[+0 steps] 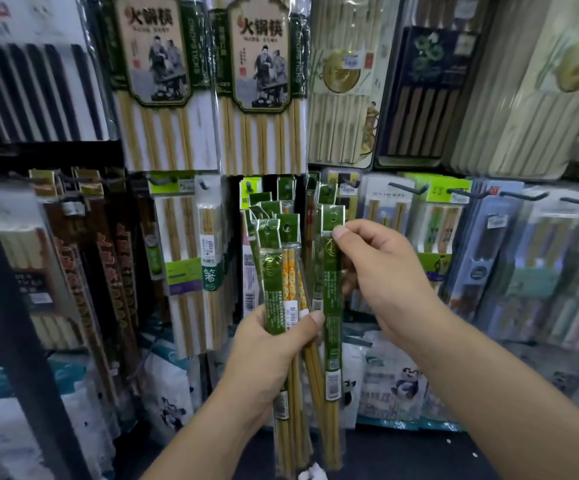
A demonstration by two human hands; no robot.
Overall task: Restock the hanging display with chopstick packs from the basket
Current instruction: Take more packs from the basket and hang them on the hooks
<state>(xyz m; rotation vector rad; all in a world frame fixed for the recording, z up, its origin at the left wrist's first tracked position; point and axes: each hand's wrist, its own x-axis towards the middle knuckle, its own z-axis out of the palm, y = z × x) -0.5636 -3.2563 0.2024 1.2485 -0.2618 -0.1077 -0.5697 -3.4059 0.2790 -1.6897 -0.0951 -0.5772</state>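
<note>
My left hand [269,351] grips a fanned bundle of several narrow chopstick packs [283,271] with green header cards, held upright in front of the display. My right hand [381,271] pinches the top of a single green pack [331,323] just right of the bundle, thumb near its punched header. That pack hangs straight down, its lower end below my left hand. More green-headed packs [328,194] hang on a peg directly behind. The basket is out of view.
Hanging chopstick packs fill the wall: large bamboo sets [163,81] above, dark lacquered ones [108,254] at left, blister packs on black pegs [407,188] at right. Bagged goods [392,379] lie on the shelf below. A dark upright post [11,323] stands at left.
</note>
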